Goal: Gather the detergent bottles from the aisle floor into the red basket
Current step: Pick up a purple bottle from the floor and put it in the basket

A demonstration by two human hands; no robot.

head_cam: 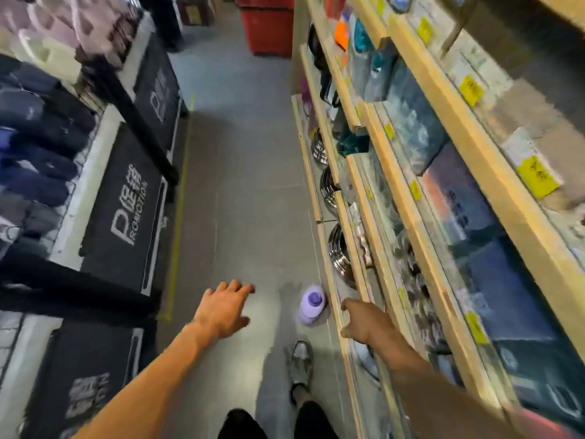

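A lilac detergent bottle (pixel 311 305) with a purple cap stands upright on the grey aisle floor, close to the foot of the right-hand shelves. My left hand (pixel 226 307) hovers to the left of it with fingers spread, holding nothing. My right hand (pixel 364 321) is just right of the bottle, over the lowest shelf's edge, with loose fingers and nothing in it. A red basket (pixel 267 25) sits far down the aisle at the top of the view, partly cut off.
Wooden shelves (pixel 421 198) with boxed goods and steel pots line the right side. Black promotion bins (pixel 123 210) with slippers line the left, edged by a yellow floor line. My shoe (pixel 300 362) is on the floor below the bottle.
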